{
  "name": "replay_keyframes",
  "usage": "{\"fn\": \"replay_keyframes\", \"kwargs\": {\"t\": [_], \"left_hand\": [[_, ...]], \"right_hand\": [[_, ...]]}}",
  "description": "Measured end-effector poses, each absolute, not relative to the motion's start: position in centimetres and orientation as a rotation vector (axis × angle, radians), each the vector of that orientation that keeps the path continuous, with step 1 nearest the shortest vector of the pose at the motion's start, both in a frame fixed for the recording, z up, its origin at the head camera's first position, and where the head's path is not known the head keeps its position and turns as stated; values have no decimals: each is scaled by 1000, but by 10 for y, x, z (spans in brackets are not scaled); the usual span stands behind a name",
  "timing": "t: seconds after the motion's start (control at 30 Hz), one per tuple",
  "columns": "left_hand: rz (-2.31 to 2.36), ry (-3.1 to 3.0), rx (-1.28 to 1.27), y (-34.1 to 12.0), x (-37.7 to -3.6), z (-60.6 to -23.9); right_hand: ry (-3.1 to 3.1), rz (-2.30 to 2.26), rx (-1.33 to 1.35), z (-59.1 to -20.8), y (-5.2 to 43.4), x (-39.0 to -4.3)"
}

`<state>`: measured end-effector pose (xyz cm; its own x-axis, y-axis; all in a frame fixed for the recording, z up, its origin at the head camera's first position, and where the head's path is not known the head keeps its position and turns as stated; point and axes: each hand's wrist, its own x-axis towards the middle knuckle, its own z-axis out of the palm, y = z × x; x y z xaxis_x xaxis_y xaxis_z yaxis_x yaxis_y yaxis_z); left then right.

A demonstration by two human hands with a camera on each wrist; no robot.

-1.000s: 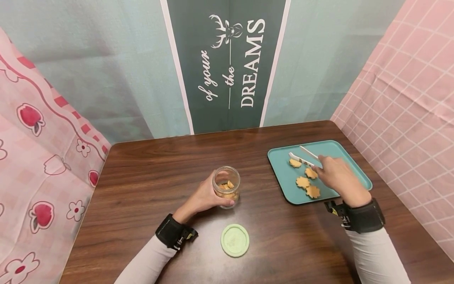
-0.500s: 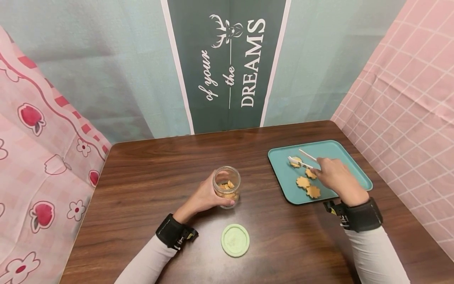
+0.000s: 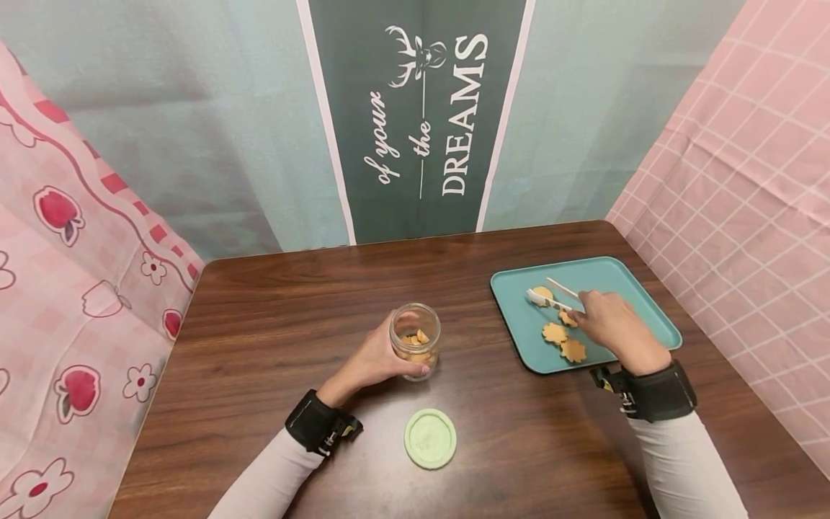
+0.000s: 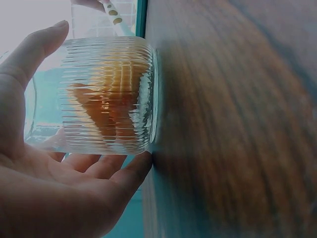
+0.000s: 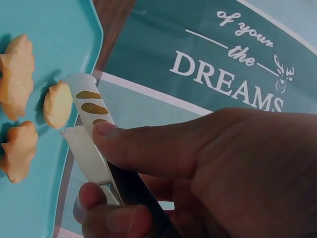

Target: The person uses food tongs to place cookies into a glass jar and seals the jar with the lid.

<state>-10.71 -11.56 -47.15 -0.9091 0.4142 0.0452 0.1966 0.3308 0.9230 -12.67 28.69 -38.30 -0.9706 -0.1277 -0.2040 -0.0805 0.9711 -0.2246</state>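
My left hand (image 3: pixel 382 355) grips a clear glass jar (image 3: pixel 424 358) standing on the table, its fingers round one side and the thumb on the other. Flower-shaped cookies or crackers (image 4: pixel 106 99) lie in the bottom of the ribbed jar. Over the teal tray (image 3: pixel 519 335), my right hand (image 3: pixel 612 321) holds white-tipped tongs (image 5: pixel 91 101) with gold marks. Their two arms stand apart, the tips on either side of the farthest cookie (image 3: pixel 543 294); contact is unclear. More cookies (image 3: pixel 554 332) lie nearer on the tray, one partly behind the tongs.
A round light-green lid (image 3: pixel 430 439) lies on the dark wood table (image 3: pixel 292 310), in front of the jar. Patterned cloths hang round the table: pink (image 3: pixel 733 166) at right, strawberry-printed (image 3: pixel 78 288) at left, a printed one (image 3: pixel 421 202) behind.
My right hand and the tongs have shifted slightly nearer and to the left. The tongs' tips have come down around the farthest cookie, which has moved slightly. My left hand has stayed on the jar.
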Motion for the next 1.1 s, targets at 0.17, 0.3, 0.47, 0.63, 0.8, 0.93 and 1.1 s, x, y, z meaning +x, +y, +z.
{"fn": "replay_keyframes", "kwargs": {"t": [0.17, 0.3, 0.47, 0.63, 0.8, 0.93, 1.1], "left_hand": [[1617, 2401, 551, -115, -107, -471], [1621, 2407, 563, -115, -107, -471], [1623, 2416, 578, -115, -107, -470], [1608, 2427, 566, -115, -106, -471], [1601, 2426, 552, -115, -106, -471], [1616, 2415, 563, -115, -106, -470], [1613, 2419, 558, -115, -106, -470]], "right_hand": [[2895, -328, -186, -384, 287, -126], [2888, -320, -203, -385, 287, -126], [2879, -324, -211, -387, 287, -126], [2870, -350, -210, -389, 287, -126], [2874, -349, -218, -391, 288, -127], [2890, -326, -236, -392, 287, -128], [2897, -307, -238, -392, 285, -129]]}}
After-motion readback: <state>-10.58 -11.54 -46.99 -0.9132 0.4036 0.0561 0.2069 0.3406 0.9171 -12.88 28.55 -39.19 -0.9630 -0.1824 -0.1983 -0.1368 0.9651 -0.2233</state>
